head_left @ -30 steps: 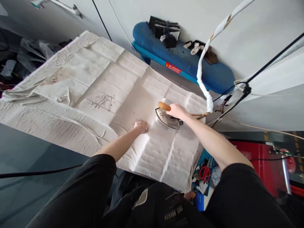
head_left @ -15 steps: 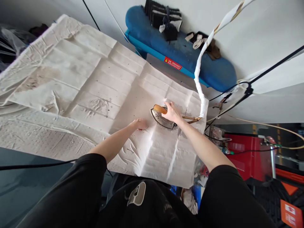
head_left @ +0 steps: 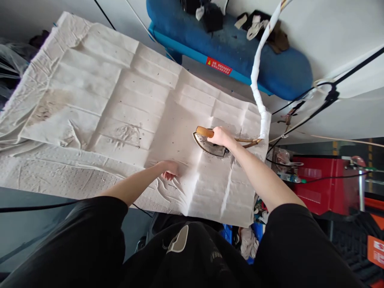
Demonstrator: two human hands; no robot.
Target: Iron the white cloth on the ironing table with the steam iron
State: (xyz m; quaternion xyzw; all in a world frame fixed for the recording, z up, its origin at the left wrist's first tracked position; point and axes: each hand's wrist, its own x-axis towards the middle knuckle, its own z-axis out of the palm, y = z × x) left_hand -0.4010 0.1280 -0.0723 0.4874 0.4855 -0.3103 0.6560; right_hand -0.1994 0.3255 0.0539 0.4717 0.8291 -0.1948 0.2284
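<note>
Resting on a creased white cloth, 1 metal iron is shown in the head view, slightly right of centre. Its orange-tan handle is held by the right hand, fingers wrapped around it. Nearer the body and to the left, the cloth is touched by the left hand; its fingers are bent and partly hidden, so whether cloth is pinched cannot be told.

Your long rectangular table in wrinkled pale fabric carries a creased off-white cloth sheet, stained brown toward nine o'clock. On that sheet, toward three o'clock, sits a silver metal iron with an orange-brown handle.
</note>
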